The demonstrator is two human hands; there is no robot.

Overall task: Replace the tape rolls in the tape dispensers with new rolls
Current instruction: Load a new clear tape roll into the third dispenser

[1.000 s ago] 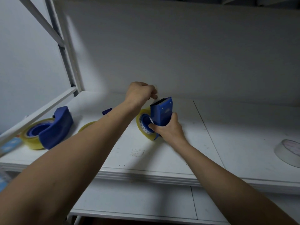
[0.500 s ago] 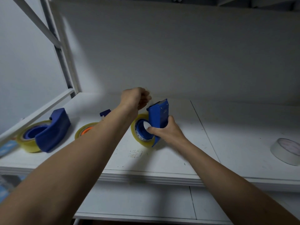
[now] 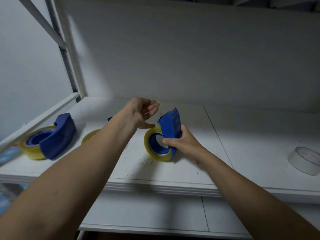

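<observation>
Head view is showing the right hand gripping the blue dispenser, its yellow roll sitting on the bench, middle of the frame. The left hand is hovering above, fingers loosely curled; whether they are pinching clear tape, I cannot tell. A loose sticky end could be twisting or sticking back down.

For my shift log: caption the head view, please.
Right hand grips a blue tape dispenser loaded with a yellowish tape roll; left hand hovers open beside it.
</observation>
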